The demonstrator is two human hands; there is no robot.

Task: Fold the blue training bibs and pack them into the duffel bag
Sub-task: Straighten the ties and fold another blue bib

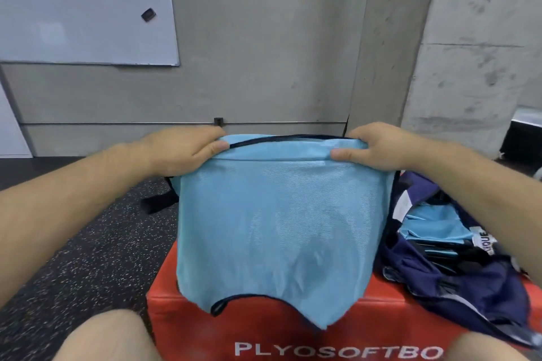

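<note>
The left hand point(187, 149) at ten o'clock and the right hand point(381, 146) at two each pinch the upper edge of the light blue mesh training bib point(278, 228), thumbs clamped on its front. It hangs flat over the red padded plyo box point(264, 331), probably to square it for folding. The open navy fabric duffel bag point(469, 287) sits at four o'clock, with folded blue bibs point(434, 226) already inside.

"PLYOSOFTBO" on red box point(187, 328); "IQUE" on label point(484, 239)
</note>
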